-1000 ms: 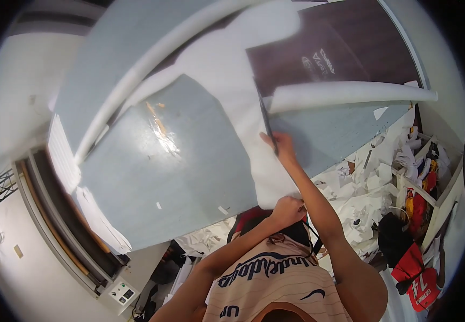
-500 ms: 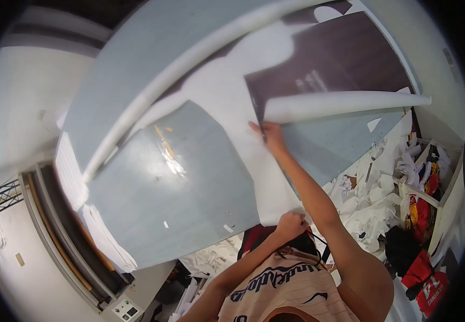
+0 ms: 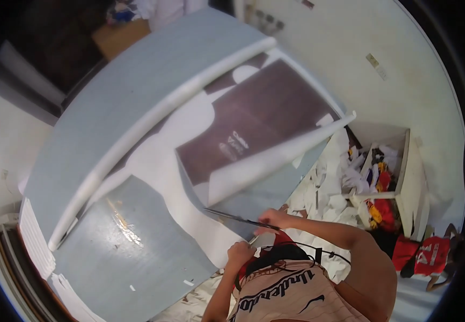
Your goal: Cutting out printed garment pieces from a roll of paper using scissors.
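A large white sheet (image 3: 193, 227) with dark purplish-brown printed areas lies across a grey-blue table. Its near end narrows toward my body, where my left hand (image 3: 240, 253) is closed on the edge. My right hand (image 3: 272, 219) grips one end of a long, thin dark strip (image 3: 231, 216). That strip slants from the edge of the printed part back to my fingers; whether it is a trimmed edge or a tool I cannot make out. Beside it, a loosely rolled white flap (image 3: 267, 163) rests along the dark printed panel (image 3: 254, 115).
A long white roll (image 3: 152, 121) runs across the grey-blue table (image 3: 74, 268). White paper scraps (image 3: 318, 196) heap along the table's right side, near a white bin (image 3: 404, 177) of scraps. Stacked white sheets (image 3: 36, 236) line the left edge. Another person in red (image 3: 431, 255) is at the right.
My right hand has come back toward my body from the printed panel's edge, and the dark strip now stretches between them. My left hand stays at the sheet's near end. The view has shifted.
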A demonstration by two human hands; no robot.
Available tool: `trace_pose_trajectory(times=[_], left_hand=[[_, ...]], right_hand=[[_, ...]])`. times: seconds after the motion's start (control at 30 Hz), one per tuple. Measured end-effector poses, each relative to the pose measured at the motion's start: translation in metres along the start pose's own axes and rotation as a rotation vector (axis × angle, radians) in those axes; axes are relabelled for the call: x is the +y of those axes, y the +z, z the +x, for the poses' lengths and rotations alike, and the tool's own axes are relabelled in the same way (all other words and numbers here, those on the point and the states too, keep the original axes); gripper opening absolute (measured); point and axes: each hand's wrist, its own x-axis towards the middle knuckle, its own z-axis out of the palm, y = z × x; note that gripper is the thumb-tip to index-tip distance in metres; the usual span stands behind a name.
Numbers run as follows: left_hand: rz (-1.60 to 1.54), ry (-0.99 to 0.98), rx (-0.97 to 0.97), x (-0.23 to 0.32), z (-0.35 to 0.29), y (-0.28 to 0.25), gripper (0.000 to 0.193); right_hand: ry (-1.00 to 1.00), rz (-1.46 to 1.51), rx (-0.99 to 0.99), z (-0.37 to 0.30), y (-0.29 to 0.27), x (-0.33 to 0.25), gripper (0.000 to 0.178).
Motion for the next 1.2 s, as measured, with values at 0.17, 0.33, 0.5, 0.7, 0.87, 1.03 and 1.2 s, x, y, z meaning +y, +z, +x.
trace_pose_trajectory(times=[0.17, 0.33, 0.5, 0.7, 0.87, 1.03, 1.2], left_hand=[[0.156, 0.066, 0.044, 0.064, 0.048, 0.016, 0.04], [-0.017, 0.041, 0.203, 0.204, 0.132, 0.059, 0.048], [-0.111, -0.035, 0.577, 0.332, 0.176, 0.058, 0.042], [-0.282, -0.036, 0.684, 0.472, 0.221, 0.033, 0.04], [-0.22, -0.135, 0.902, 0.522, 0.276, 0.015, 0.039], [-0.116, -0.134, 1.062, 0.641, 0.297, 0.01, 0.037], [-0.711, 0.251, 1.059, 0.791, 0.318, 0.047, 0.032]], right_hand=[[0.287, 0.229, -0.071, -0.097, -0.065, 0.005, 0.048], [0.152, 0.262, -0.291, -0.138, -0.203, 0.067, 0.037], [-0.331, -0.253, 0.072, -0.15, -0.36, 0.024, 0.043], [-0.084, -0.014, 0.518, -0.2, -0.582, 0.09, 0.024], [-0.079, -0.104, 0.845, -0.231, -0.741, 0.203, 0.02], [-0.115, -0.044, 0.831, -0.266, -0.837, 0.227, 0.02], [-0.315, -0.146, 0.612, -0.208, -0.909, 0.255, 0.026]])
